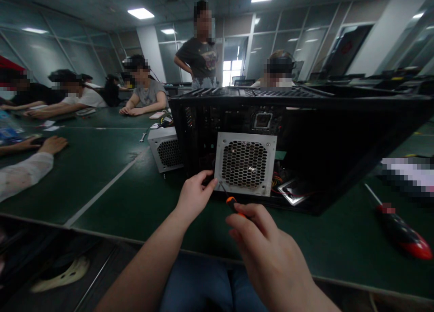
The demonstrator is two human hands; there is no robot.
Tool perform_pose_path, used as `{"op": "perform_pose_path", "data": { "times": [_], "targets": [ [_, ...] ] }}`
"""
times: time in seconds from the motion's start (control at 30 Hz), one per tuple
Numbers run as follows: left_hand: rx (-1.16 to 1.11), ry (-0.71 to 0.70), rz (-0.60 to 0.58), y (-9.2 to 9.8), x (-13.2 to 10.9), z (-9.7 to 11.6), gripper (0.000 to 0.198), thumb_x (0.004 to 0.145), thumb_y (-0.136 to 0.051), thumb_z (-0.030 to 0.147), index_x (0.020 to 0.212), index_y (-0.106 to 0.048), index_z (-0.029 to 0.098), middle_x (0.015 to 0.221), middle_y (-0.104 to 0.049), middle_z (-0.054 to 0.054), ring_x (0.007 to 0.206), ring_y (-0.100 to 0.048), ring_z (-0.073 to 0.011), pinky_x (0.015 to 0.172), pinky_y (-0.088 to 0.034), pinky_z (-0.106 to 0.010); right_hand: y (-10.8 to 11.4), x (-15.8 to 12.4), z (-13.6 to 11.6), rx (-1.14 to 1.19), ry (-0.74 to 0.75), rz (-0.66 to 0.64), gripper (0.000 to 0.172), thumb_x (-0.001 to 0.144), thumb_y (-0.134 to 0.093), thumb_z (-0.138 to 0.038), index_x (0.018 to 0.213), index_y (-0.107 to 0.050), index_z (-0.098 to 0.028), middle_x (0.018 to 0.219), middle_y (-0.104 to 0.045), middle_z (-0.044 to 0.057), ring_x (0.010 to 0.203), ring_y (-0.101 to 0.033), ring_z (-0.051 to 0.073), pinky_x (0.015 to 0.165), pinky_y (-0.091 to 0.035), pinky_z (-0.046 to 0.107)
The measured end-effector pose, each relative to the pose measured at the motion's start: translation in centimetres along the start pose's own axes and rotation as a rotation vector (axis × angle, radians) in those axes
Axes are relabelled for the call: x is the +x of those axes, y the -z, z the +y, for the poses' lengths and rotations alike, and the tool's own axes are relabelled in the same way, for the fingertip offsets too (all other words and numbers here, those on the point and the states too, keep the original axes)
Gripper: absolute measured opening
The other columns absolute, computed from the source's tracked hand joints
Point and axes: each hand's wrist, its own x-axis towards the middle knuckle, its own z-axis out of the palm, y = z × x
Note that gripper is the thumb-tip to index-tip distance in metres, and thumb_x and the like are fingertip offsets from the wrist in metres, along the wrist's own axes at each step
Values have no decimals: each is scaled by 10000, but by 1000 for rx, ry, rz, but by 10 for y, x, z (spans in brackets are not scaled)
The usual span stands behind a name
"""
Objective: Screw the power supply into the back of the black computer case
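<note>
My right hand (267, 239) is closed around a small screwdriver (232, 202) with an orange and black handle. Its shaft points up and left to the lower left corner of a grey power supply (246, 165) with a honeycomb grille. At that same corner, the thumb and forefinger of my left hand (195, 194) hold the edge; the other fingers are mostly hidden. The power supply stands at the open side of a black computer case (301, 99). Inside the case, a motherboard socket (262, 120) and a silver drive (294, 192) show.
A second power supply (166, 149) stands left of the case, near a small wrench (142, 137). On the right lies a red and black screwdriver (403, 230). A neighbour's hand (54, 144) rests on the green table (111, 203) at left. Several people sit or stand beyond.
</note>
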Motion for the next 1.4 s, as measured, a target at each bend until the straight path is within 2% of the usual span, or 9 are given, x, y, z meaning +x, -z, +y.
{"op": "perform_pose_path", "data": {
  "times": [0.47, 0.6, 0.97, 1.2, 1.4],
  "targets": [
    [-10, -1, 7, -1, 0, -2, 307, 820, -529, 373, 1042, -617, 181, 1007, -681, -58, 730, -649, -140, 667, -506, -249, -8, -5, -7, -4, -95, 40, 244, 866, -376, -114, 979, -571, -208, 953, -614, 124, 587, -652, 168, 401, -492, 243],
    [-12, -1, 4, -1, 1, -2, 307, 820, -526, 373, 1038, -619, 177, 995, -682, -58, 739, -645, -145, 676, -500, -255, -10, -6, -9, 57, -113, 87, 219, 872, -376, -112, 966, -556, -193, 943, -605, 129, 688, -675, 180, 475, -535, 251],
    [-10, -12, 12, -2, 0, -5, 313, 820, -524, 389, 1042, -616, 189, 991, -684, -53, 709, -634, -139, 659, -498, -253, -21, -12, -13, 104, -206, 237, 169, 887, -393, -154, 968, -532, -205, 939, -597, 102, 772, -672, 177, 598, -574, 287],
    [28, -21, 21, -2, 0, -2, 298, 823, -523, 378, 1039, -616, 194, 979, -688, -48, 633, -615, -122, 628, -492, -252, -23, -13, -18, 119, -247, 253, 152, 877, -412, -163, 955, -533, -212, 931, -602, 93, 780, -669, 179, 611, -577, 290],
    [23, -19, 11, -1, 0, -2, 304, 825, -520, 375, 1048, -610, 189, 987, -683, -52, 671, -622, -129, 655, -493, -254, -26, -17, -19, 137, -271, 260, 159, 886, -398, -163, 978, -514, -220, 951, -587, 87, 779, -664, 172, 629, -571, 294]
  ]
}}
